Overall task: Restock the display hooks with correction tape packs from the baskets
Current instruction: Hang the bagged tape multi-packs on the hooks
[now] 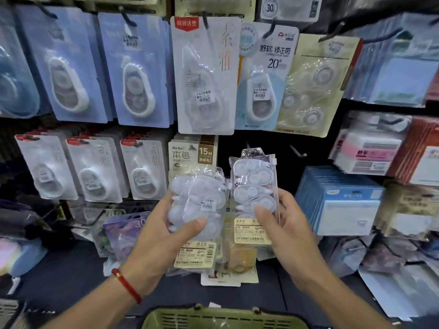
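- Head view: a single clear pack (pixel 255 186) of correction tapes was held upright in the right hand (pixel 285 224), thumb pressed on its front and fingers wrapped behind, the punched hang tab at the top left free.
- A bundle of the same packs (pixel 197 205) was clamped in the left hand (pixel 164 233), just beside the single pack and kept lower, label ends hanging down.
- Up and to the right of the single pack, a bare hook (pixel 298 151) was seen jutting from the dark gap in the display; this was judged the likely target.
- For a clean hang, the tab hole would best be lined up with the hook tip before the pack is slid back, with the grip kept low so the tab stays unobstructed.
- Edges were noted: the beige 15M pack (pixel 193 154) sat close on the left of the gap, the blue boxes (pixel 337 200) close on the right, and hanging cards (pixel 261 74) overhead.
- Open room was judged narrow but enough for one pack lifted straight up the dark gap.
- A green basket (pixel 223 318) was seen at the bottom edge, below both hands, its contents hidden.
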The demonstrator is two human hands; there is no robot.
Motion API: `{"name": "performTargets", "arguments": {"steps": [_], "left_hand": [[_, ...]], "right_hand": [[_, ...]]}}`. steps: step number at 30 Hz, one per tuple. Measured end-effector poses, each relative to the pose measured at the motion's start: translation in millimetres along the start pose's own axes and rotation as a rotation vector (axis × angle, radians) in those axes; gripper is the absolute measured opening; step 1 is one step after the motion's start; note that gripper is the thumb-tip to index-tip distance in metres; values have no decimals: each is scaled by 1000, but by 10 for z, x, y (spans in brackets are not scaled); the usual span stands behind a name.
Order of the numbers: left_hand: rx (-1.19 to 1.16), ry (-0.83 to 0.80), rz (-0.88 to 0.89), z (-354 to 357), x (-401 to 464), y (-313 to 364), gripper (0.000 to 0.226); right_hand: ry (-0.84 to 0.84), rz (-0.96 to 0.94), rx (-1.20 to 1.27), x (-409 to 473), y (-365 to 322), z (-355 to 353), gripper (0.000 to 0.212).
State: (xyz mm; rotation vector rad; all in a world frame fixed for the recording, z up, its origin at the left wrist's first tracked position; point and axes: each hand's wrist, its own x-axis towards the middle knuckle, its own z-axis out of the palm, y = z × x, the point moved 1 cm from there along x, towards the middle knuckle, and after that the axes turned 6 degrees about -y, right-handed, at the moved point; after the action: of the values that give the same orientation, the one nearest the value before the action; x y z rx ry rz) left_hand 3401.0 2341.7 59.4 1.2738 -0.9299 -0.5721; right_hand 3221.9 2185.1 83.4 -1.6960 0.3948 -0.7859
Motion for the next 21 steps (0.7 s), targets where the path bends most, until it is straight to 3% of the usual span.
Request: {"name": "performTargets", "arguments": {"steps": [8, 10, 13, 15, 19, 21], "left_hand": [[-40, 42, 45, -32, -45, 45, 64], [-34, 81, 67, -38, -46, 66, 68], [-45, 94, 84, -21, -53, 83, 67], [-67, 78, 75, 6, -66, 71, 64], [-122, 28, 40, 106, -94, 28, 69], [-155, 11, 12, 164, -112, 7, 67]], "right_hand": [[47, 30, 17, 84, 31, -17, 32], [24, 67, -69, 135, 99, -35, 30], [14, 252, -330, 153, 270, -113, 51], [-6, 309, -444, 98, 332, -142, 50], [-139, 192, -301, -57, 224, 8, 21], [-208, 140, -244, -125, 154, 143, 40]]}}
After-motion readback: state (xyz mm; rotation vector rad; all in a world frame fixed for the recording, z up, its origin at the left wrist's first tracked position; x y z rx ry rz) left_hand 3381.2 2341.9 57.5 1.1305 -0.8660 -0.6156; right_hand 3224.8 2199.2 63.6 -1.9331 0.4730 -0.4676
